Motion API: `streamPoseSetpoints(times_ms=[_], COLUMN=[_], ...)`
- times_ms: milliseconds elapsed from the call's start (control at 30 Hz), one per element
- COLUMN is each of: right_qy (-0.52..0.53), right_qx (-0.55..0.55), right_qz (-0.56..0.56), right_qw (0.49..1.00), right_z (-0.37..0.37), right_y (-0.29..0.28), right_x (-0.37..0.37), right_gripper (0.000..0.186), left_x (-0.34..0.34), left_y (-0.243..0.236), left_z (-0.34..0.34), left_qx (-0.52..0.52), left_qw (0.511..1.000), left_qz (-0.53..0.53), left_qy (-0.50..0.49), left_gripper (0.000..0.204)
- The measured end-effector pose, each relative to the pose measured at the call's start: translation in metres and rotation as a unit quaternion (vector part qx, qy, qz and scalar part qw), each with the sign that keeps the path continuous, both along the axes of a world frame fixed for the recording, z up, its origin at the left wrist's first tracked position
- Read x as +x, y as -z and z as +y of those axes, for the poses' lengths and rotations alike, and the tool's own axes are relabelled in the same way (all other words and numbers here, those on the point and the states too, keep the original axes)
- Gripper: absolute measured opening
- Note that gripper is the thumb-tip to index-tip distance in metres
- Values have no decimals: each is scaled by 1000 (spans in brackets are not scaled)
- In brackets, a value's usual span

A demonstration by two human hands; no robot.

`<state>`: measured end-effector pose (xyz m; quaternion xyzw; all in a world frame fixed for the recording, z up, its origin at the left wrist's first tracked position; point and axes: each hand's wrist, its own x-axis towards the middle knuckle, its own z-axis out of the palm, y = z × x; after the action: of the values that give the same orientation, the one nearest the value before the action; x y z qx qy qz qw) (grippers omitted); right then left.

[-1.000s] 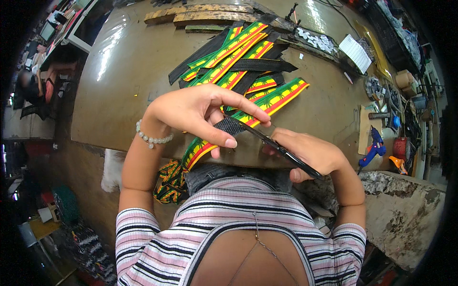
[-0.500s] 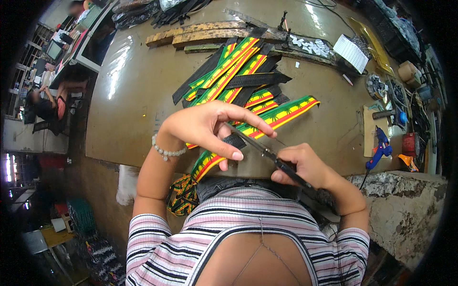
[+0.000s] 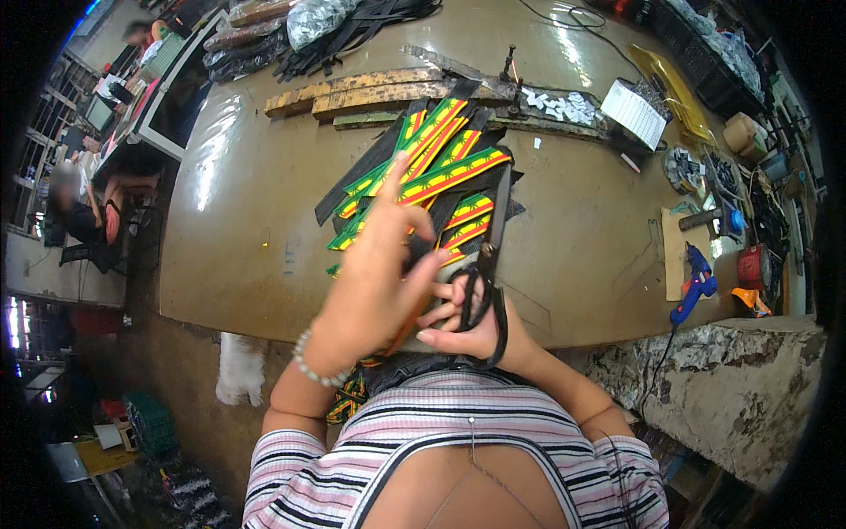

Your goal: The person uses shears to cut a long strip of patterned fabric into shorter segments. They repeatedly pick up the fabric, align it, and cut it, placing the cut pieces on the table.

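My left hand (image 3: 374, 264), smeared by motion, is over the near end of the strip pile with its index finger stretched out and thumb apart. Nothing can be made out firmly held in it. In my right hand (image 3: 493, 339) is a pair of scissors (image 3: 487, 256), fingers through the black handles and blades pointing away from me. Green, yellow and red patterned strips (image 3: 458, 176) lie crossed over black webbing (image 3: 352, 181) on the table. Below my left wrist, a bundle of the same patterned strip (image 3: 348, 397) hangs at my lap, partly hidden.
Wooden bars (image 3: 379, 93) lie behind the pile. White scraps (image 3: 564, 108) and a paper sheet (image 3: 633, 115) are at the back right. A blue glue gun (image 3: 696, 282) rests on the right side of the table (image 3: 238, 229). Another person (image 3: 84, 198) sits far left.
A patterned strip now lies across the top of the pile. My left hand has moved off the scissor blades, and the scissors have swung round to point away from me.
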<state>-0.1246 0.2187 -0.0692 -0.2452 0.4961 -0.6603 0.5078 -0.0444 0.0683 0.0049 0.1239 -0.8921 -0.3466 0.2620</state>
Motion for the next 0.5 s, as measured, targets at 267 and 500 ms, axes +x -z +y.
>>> streamPoseSetpoints(times_ms=[267, 500], right_qy=[236, 54], right_qx=[-100, -258], right_qz=[14, -44], right_qw=[967, 964], right_z=[-4, 6], right_y=[-4, -6], right_x=[-42, -50], right_gripper=[32, 36], left_x=[19, 27], left_y=[13, -10], left_z=[4, -26], left_qx=[56, 213], left_qw=[982, 959], left_qz=[-72, -100], left_qy=[168, 156], left_gripper=[13, 24])
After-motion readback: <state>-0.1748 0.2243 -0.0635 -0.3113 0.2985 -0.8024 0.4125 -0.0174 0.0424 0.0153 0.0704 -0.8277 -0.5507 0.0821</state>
